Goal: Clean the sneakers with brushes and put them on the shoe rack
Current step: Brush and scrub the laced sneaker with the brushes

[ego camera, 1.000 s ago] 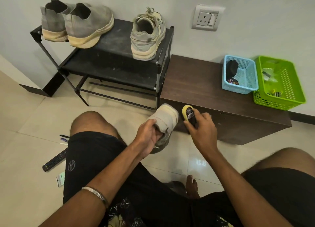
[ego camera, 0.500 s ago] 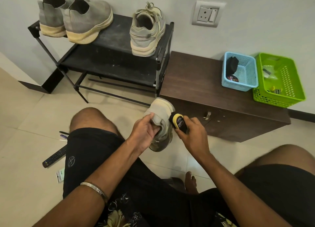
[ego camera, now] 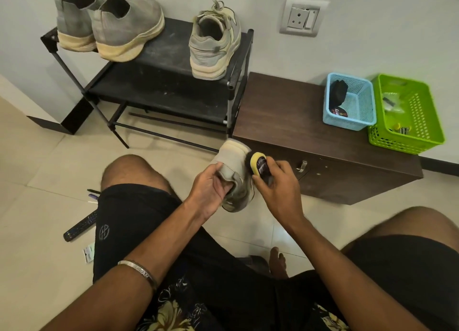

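My left hand [ego camera: 212, 187] grips a beige-grey sneaker [ego camera: 236, 171] held toe-up above the floor, between my knees. My right hand [ego camera: 278, 185] holds a small yellow-and-black brush [ego camera: 258, 164], and its dark bristles press against the sneaker's right side. On the top shelf of the black shoe rack [ego camera: 164, 50] stand the matching beige sneaker [ego camera: 214, 42] at the right and two grey slip-on sneakers [ego camera: 109, 25] at the left, heels toward me.
A low brown cabinet [ego camera: 285, 122] stands right of the rack, bearing a blue basket [ego camera: 367, 104] with a dark item inside and a green basket [ego camera: 422, 122]. A remote control [ego camera: 80, 226], pens and a small packet lie on the tiled floor at left. A wall socket [ego camera: 301, 16] is above.
The brush has moved from off the sneaker's right side onto it, stroking along its side. The sneaker has turned slightly in my left hand.
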